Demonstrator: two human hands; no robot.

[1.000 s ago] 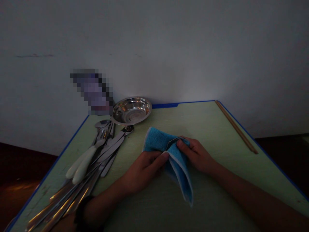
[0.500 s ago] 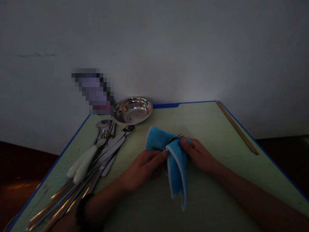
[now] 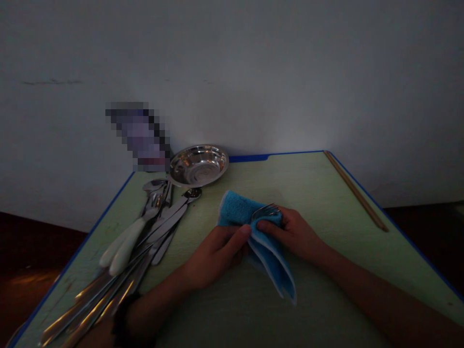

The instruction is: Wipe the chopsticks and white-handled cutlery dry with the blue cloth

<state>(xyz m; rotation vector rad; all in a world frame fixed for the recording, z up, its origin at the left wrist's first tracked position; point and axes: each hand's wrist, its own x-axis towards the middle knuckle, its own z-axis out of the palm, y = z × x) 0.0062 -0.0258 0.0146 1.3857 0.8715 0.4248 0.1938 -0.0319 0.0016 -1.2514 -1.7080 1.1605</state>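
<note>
A blue cloth (image 3: pixel 268 258) with a pale edge lies bunched between both hands above the green table (image 3: pixel 319 203). The tines of a metal fork (image 3: pixel 266 210) stick out of the cloth's top fold. My right hand (image 3: pixel 293 233) is closed round the cloth with the fork inside it. My left hand (image 3: pixel 213 255) is closed too, its thumb pressing on the cloth's left side; the fork's handle is hidden under cloth and fingers.
A heap of metal cutlery (image 3: pixel 137 246), some with white handles, lies along the table's left side. A steel bowl (image 3: pixel 198 166) stands at the back by the wall, beside a blurred-out object. Wooden chopsticks (image 3: pixel 355 190) lie along the right edge.
The cloth's hanging end has swung from straight down to down-right. My right hand's fingers have slid left over the fork, whose tines show more clearly.
</note>
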